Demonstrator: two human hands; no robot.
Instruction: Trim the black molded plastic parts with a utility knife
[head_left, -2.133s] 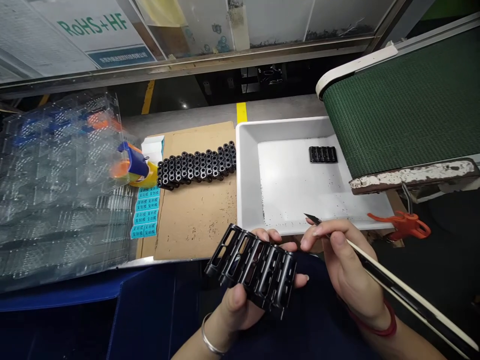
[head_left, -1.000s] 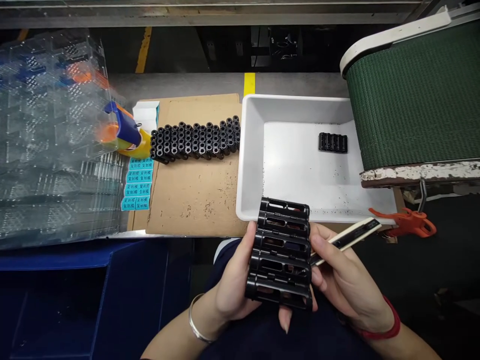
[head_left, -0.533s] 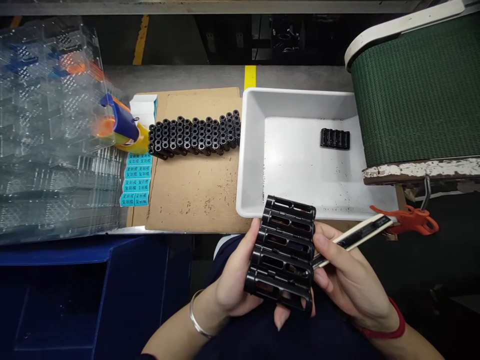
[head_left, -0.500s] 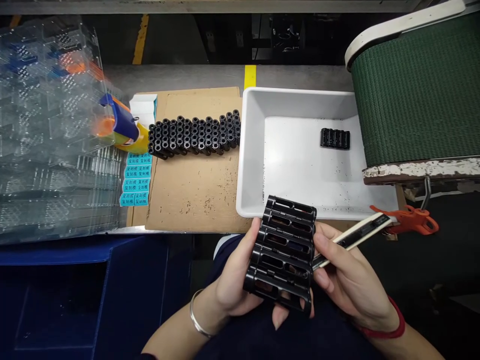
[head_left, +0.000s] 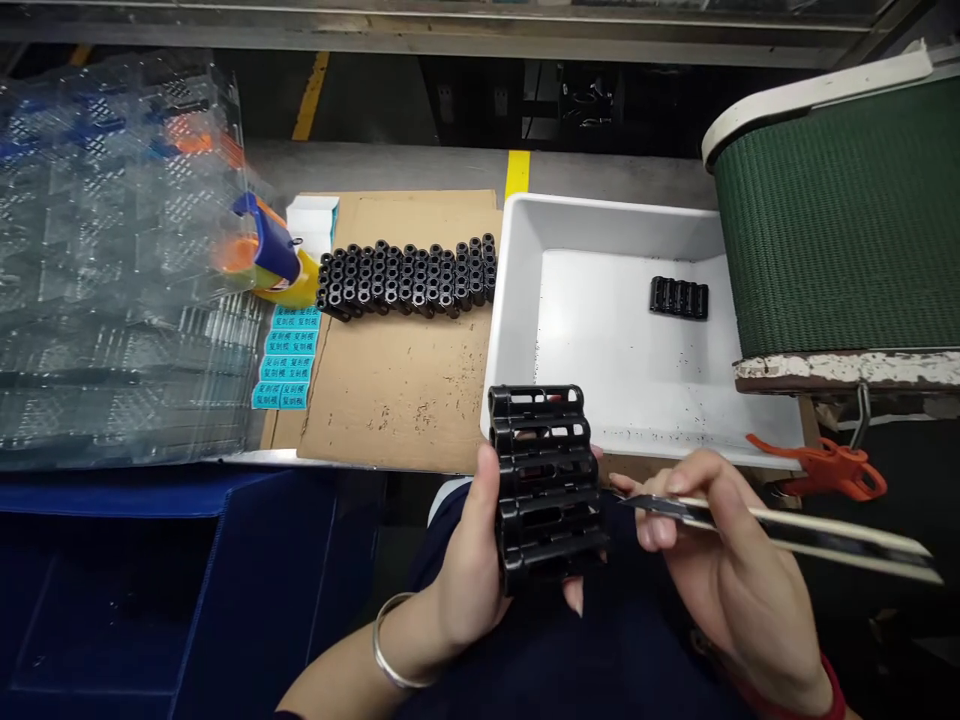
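Note:
My left hand [head_left: 472, 560] is closed around a black ribbed plastic part [head_left: 547, 485] made of several joined slotted tubes, held tilted in front of my body. My right hand [head_left: 720, 540] grips a cream-and-black utility knife [head_left: 817, 535], its blade tip pointing left toward the part but apart from it. One similar black part [head_left: 679, 298] lies in the white plastic tub [head_left: 517, 300]. Left of the tub, a row of stacked black parts [head_left: 405, 278] stands on cardboard [head_left: 397, 400].
Clear plastic trays [head_left: 112, 260] are piled at the left, beside blue printed labels [head_left: 289, 355] and a blue-and-yellow tape dispenser [head_left: 277, 250]. A green conveyor belt [head_left: 832, 220] overhangs the tub's right side. Orange-handled snips [head_left: 832, 468] hang below it. A blue bin [head_left: 277, 580] stands at lower left.
My right hand has moved away from the black part to the right, and the knife has swung so its blade points left. The part has turned in my left hand.

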